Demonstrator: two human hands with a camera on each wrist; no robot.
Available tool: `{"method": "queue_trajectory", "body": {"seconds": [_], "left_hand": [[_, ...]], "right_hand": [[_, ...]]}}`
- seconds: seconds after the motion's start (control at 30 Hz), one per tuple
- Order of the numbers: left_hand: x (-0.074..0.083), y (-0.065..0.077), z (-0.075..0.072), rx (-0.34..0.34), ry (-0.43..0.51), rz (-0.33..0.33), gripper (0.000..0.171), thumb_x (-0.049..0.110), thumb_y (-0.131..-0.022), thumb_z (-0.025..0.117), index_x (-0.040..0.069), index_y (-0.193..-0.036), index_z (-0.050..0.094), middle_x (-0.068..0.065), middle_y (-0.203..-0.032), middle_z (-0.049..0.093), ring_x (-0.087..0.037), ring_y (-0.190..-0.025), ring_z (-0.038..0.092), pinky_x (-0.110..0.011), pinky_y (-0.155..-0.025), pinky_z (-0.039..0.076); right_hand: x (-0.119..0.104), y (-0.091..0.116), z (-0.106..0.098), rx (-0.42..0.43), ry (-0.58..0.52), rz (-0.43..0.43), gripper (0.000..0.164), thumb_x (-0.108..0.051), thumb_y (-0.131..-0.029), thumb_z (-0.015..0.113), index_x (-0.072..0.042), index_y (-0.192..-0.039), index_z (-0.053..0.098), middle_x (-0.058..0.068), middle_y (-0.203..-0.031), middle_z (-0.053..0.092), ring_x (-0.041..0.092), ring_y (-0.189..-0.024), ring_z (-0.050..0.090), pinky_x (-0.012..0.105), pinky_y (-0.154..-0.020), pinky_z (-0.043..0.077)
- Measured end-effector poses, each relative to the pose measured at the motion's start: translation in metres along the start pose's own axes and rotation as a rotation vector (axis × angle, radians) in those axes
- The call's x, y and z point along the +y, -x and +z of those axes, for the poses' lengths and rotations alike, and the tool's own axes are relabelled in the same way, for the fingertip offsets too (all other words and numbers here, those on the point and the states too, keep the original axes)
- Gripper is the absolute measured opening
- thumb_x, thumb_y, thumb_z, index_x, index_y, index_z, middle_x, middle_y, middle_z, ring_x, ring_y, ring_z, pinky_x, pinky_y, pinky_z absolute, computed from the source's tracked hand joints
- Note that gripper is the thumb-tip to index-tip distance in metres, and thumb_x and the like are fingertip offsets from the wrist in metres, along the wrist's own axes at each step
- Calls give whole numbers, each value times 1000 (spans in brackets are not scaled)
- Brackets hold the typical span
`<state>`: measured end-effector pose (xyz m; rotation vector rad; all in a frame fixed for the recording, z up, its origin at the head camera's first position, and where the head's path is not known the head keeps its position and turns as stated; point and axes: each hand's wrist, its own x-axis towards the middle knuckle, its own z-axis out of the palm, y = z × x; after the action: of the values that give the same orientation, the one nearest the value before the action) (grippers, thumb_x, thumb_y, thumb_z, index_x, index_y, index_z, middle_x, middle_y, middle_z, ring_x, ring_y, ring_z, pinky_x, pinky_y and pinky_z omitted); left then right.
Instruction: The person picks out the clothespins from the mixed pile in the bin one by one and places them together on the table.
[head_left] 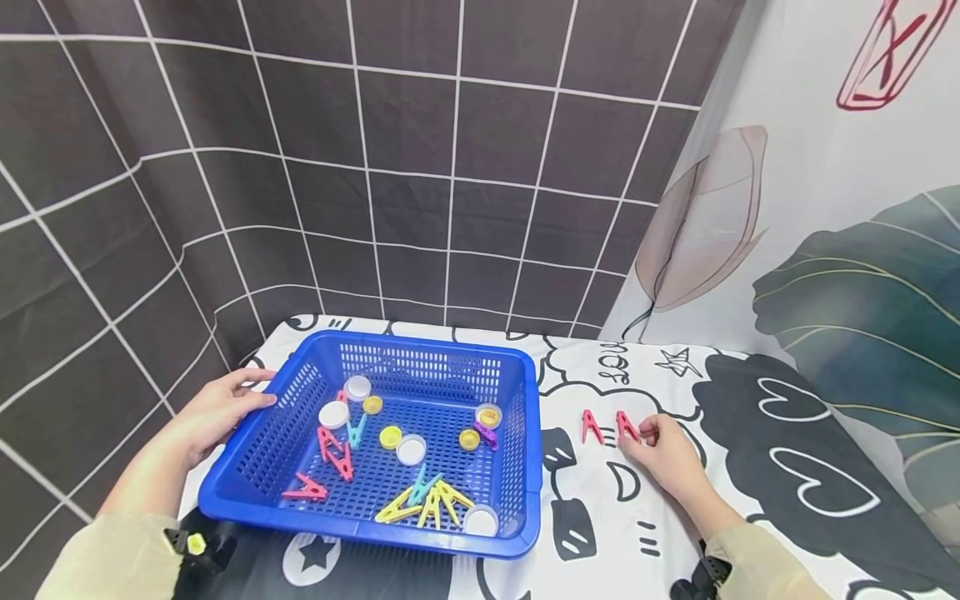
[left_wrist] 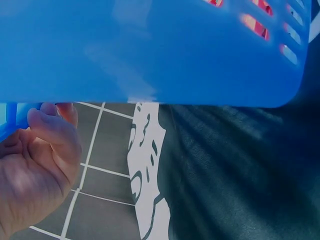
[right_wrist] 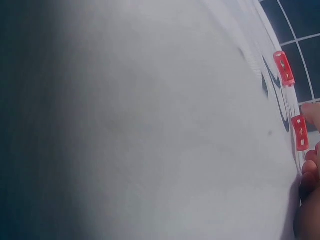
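Between the right fingers stands a pinkish-red clip.

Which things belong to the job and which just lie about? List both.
Likely job:
blue basket, held by left hand
red clip, pinched by right hand
second red clip

Apparently idle, in the basket:
other red clips
yellow clips
teal clips
purple clip
white caps
yellow caps

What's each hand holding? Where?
Left hand grips the blue plastic basket by its rim; right hand seemingly pinches a red plastic clothespin by one leg.
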<state>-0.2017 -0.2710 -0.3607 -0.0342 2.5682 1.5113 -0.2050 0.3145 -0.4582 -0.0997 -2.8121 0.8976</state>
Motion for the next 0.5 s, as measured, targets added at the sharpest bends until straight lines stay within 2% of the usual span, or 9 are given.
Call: {"method": "queue_trajectory", "body": {"seconds": [0.27, 0.5], "left_hand": [[0, 0, 0, 6, 3, -3, 55, 21, -93, 55, -3, -138, 33, -20, -106, 61, -23, -78, 66, -38, -65, 55], [0, 1, 0, 4, 2, -1, 56, 22, -93, 55, -3, -138, 33, -20, -106, 61, -24, -78, 66, -38, -65, 55]], "right_hand": [[-2, -2, 1, 26, -30, -28, 35, -25, -81, 70, 2, -96, 53, 7, -80, 51, 18, -71, 47, 33, -65, 39], [-20, -8, -6, 16, -75, -34, 38, -29, -84, 68, 1, -100, 52, 9, -86, 52, 21, -77, 49, 35, -70, 39]]}}
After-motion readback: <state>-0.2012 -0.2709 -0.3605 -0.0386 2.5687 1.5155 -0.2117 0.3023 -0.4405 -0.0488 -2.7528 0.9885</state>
